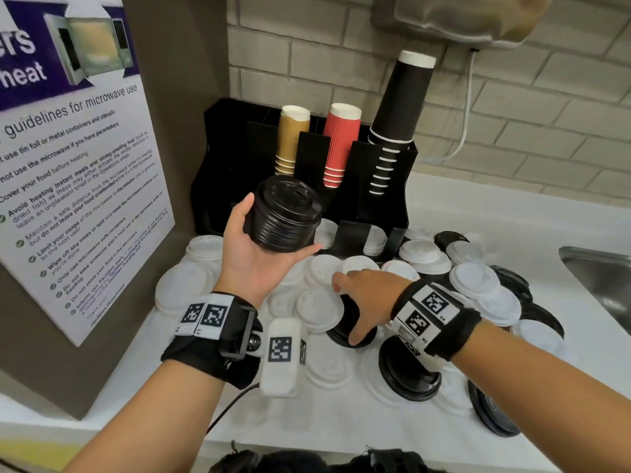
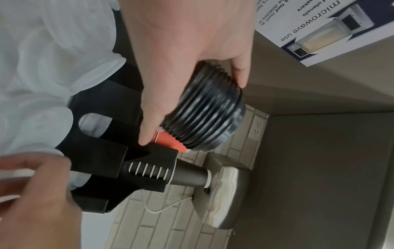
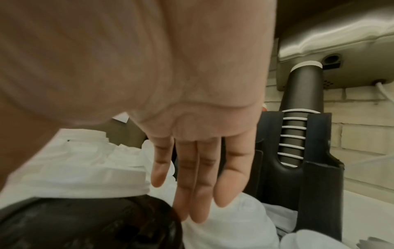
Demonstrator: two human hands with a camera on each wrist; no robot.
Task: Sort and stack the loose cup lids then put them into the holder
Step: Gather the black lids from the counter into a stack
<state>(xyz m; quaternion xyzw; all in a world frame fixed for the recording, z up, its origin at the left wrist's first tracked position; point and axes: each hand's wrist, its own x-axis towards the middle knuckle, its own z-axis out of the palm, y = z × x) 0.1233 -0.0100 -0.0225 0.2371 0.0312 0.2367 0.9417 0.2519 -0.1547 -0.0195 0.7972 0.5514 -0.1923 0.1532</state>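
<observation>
My left hand [image 1: 280, 230] is raised palm up and grips a stack of black lids [image 1: 286, 203] in front of the black cup and lid holder [image 1: 379, 199]; in the left wrist view thumb and fingers clasp the stack of black lids [image 2: 204, 109]. My right hand [image 1: 346, 310] is spread low over a loose black lid [image 1: 336, 334]. Its straight fingers [image 3: 198, 202] reach the edge of that black lid [image 3: 85, 224] and hold nothing. Several loose white lids [image 1: 319, 307] and other black lids [image 1: 408, 373] cover the counter.
The holder carries stacks of tan cups [image 1: 292, 138], red cups [image 1: 339, 141] and dark cups [image 1: 399, 107], with white lids in its front slot [image 1: 374, 240]. A microwave poster [image 1: 78, 165] stands at the left. A steel sink [image 1: 601, 278] lies at the right, a wall dispenser [image 1: 461, 18] hangs above.
</observation>
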